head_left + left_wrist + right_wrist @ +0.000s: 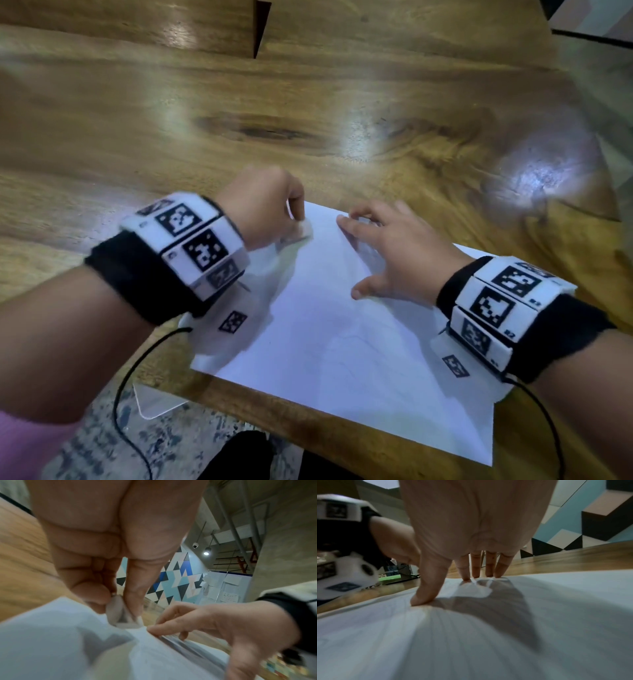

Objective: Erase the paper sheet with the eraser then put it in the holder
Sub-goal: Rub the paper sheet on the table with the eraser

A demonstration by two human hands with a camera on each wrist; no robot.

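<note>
A white paper sheet (342, 329) lies on the wooden table (239, 113), its near corner hanging over the table's front edge. My left hand (270, 209) pinches a small white eraser (303, 231) between thumb and fingers and holds it down on the sheet's far left corner; the left wrist view shows the eraser (120, 614) touching the paper (51, 642). My right hand (383, 250) lies spread on the sheet with straight fingers, its fingertips (476, 574) and thumb pressing the paper (471, 635) flat. No holder is in view.
The table stretches wide beyond the sheet, with a dark gap (260, 27) at the far side. Below the front edge are a speckled floor (113, 445) and a trailing black cable (126, 377). A patterned wall (171, 581) stands behind.
</note>
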